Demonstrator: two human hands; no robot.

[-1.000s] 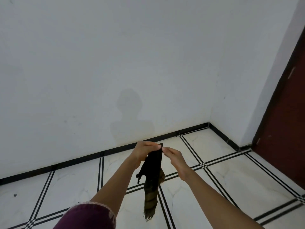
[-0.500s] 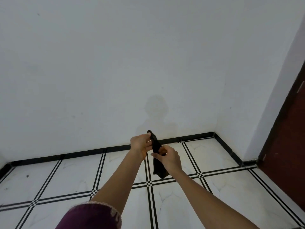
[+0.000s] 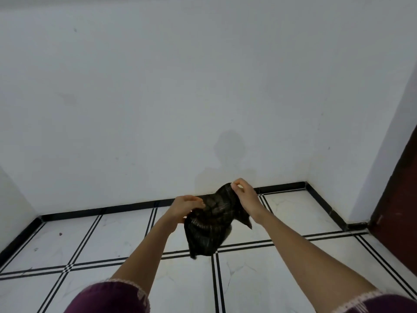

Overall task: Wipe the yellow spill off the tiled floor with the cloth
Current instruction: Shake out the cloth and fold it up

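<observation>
The left hand (image 3: 184, 207) and the right hand (image 3: 244, 198) are both closed on a dark cloth (image 3: 208, 224), which is held up in the air between them. The top edge is pinched by the right hand, a little higher than the left, and the rest is left hanging in a loose bunch above the white tiled floor (image 3: 117, 236) with black lines.
</observation>
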